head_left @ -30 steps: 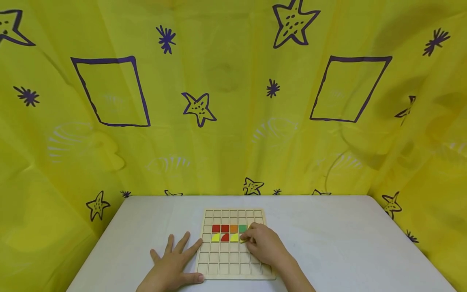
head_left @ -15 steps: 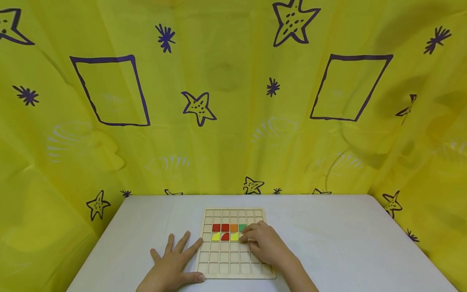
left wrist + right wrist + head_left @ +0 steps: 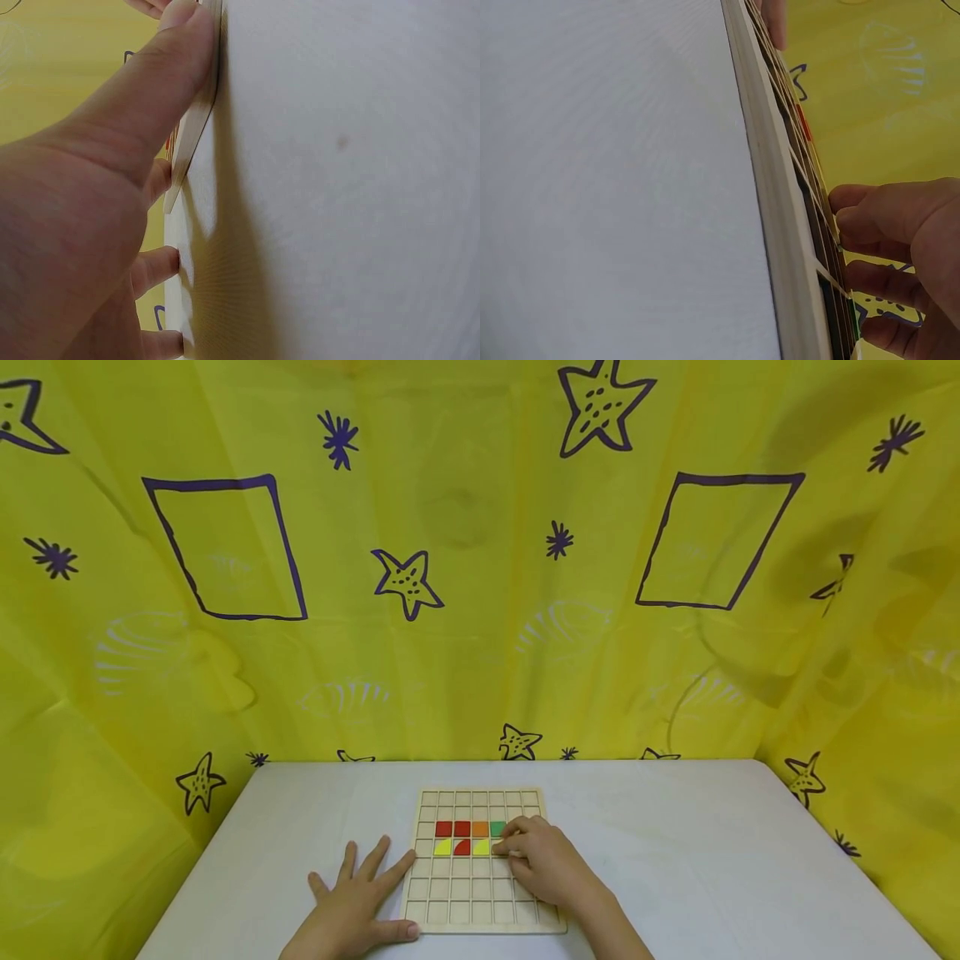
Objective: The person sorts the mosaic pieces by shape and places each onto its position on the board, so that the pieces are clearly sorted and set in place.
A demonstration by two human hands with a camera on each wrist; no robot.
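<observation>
A pale wooden grid board [image 3: 461,889] lies on the white table. In its upper row sit two red tiles [image 3: 444,829], an orange tile [image 3: 480,829] and a green tile [image 3: 497,829]. Below them are a red tile with a curved edge [image 3: 462,848] and two yellow-and-pale tiles [image 3: 481,847]. My right hand [image 3: 551,864] bends its fingertips and thumb onto the cell right of these, at a small yellow tile now hidden beneath them. Fingers spread, my left hand [image 3: 356,902] rests on the table, its thumb [image 3: 161,64] and index fingertip touching the board's left edge.
The white tabletop [image 3: 697,860] extends around the board. Yellow cloth [image 3: 480,677] with drawn stars and fish hangs behind the table and along both sides.
My right fingertips, which held a yellow tile tilted at the cell, have moved slightly and now cover it. The left hand has stayed in place.
</observation>
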